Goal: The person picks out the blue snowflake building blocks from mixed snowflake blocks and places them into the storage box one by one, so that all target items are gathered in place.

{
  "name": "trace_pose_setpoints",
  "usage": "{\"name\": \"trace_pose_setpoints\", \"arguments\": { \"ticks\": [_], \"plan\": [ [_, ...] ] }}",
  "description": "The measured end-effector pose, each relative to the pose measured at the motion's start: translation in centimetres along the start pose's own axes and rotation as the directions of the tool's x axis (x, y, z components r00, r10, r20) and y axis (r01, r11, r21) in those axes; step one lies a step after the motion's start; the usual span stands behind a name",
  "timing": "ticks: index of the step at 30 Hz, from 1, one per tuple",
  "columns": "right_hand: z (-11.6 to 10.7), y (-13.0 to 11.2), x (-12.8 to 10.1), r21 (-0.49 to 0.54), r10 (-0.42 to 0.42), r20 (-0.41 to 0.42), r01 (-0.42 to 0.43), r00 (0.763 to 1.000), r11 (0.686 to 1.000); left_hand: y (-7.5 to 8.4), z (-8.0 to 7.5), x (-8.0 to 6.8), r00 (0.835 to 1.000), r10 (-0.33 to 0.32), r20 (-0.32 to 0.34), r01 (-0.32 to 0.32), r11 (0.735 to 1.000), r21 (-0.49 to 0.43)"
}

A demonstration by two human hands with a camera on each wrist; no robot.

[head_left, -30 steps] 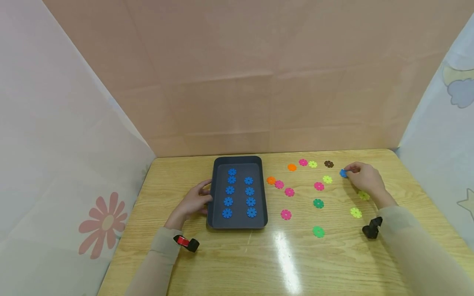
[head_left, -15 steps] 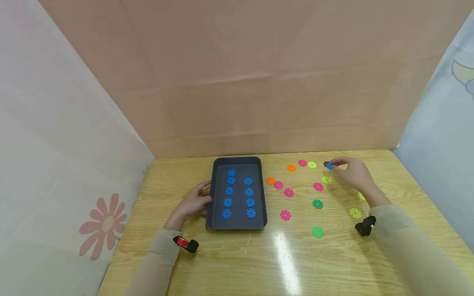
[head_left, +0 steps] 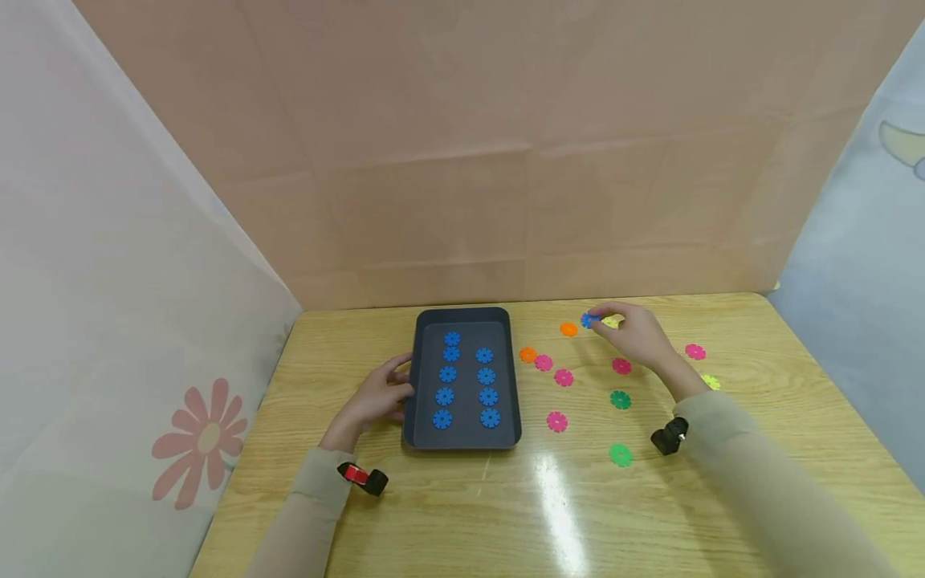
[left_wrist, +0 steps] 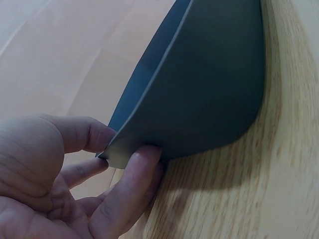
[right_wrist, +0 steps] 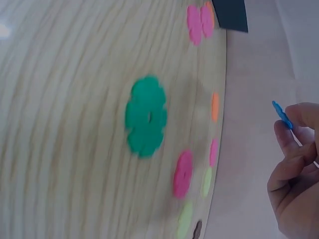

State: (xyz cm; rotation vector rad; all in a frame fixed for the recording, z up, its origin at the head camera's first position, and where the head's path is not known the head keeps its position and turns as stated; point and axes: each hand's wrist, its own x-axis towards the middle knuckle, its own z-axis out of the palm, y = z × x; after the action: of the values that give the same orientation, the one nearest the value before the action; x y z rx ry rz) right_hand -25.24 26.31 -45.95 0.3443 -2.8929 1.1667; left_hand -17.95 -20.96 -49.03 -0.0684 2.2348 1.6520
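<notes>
Your right hand (head_left: 636,335) hung over the far side of the bench (head_left: 448,514), and there it was: a blue disc (head_left: 588,321) pinched between thumb and fingertips (right_wrist: 291,130), lifted clear of the wood, just right of the orange disc (head_left: 568,328) and over the yellow-green one (head_left: 611,322). The right wrist view showed that blue disc edge-on at your fingertips, with a green disc (right_wrist: 145,122) and a pink one (right_wrist: 183,174) lying flat on the bench below. Over on the left, your left hand (head_left: 376,397) gripped the near left rim of the dark tray (head_left: 462,315), thumb over the lip and fingers (left_wrist: 130,186) curled beneath it, the left wrist view catching the rim right against them. Inside the tray sat two rows of blue discs (head_left: 466,377), five on the left, four on the right, all lying flat. Scattered to the right of the tray were pink discs (head_left: 557,421), two green discs (head_left: 620,399), another orange disc (head_left: 528,354) just beside the tray, and a far pink disc (head_left: 695,352) well apart near the right edge.
</notes>
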Motion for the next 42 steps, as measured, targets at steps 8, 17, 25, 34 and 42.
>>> {"name": "trace_pose_setpoints", "arguments": {
  "ticks": [8, 17, 25, 34, 42],
  "plan": [
    [3.2, -3.0, 1.6, 0.084, -0.037, 0.011, 0.036, 0.999, 0.996, -0.3, -0.1, 0.0, 1.000, 0.010, -0.007, -0.010, 1.000, 0.005],
    [6.8, -5.5, 2.8, 0.210, -0.074, 0.056, 0.061, 0.996, 0.976, -0.2, -0.1, 0.2, 1.000, 0.003, -0.013, -0.003, 1.000, 0.005],
    [9.9, -6.8, 3.9, 0.246, -0.122, 0.087, 0.098, 0.989, 0.964, -0.3, -0.1, 0.2, 1.000, 0.008, -0.018, -0.008, 1.000, 0.011],
    [12.4, -7.7, 5.1, 0.210, -0.151, 0.114, 0.125, 0.982, 0.970, -0.2, 0.0, 0.1, 1.000, 0.006, -0.015, -0.006, 1.000, -0.004],
    [13.4, -7.9, 5.7, 0.160, -0.125, 0.152, 0.100, 0.980, 0.982, -0.2, 0.3, 0.0, 1.000, 0.017, -0.009, -0.017, 1.000, -0.012]
  ]
}}
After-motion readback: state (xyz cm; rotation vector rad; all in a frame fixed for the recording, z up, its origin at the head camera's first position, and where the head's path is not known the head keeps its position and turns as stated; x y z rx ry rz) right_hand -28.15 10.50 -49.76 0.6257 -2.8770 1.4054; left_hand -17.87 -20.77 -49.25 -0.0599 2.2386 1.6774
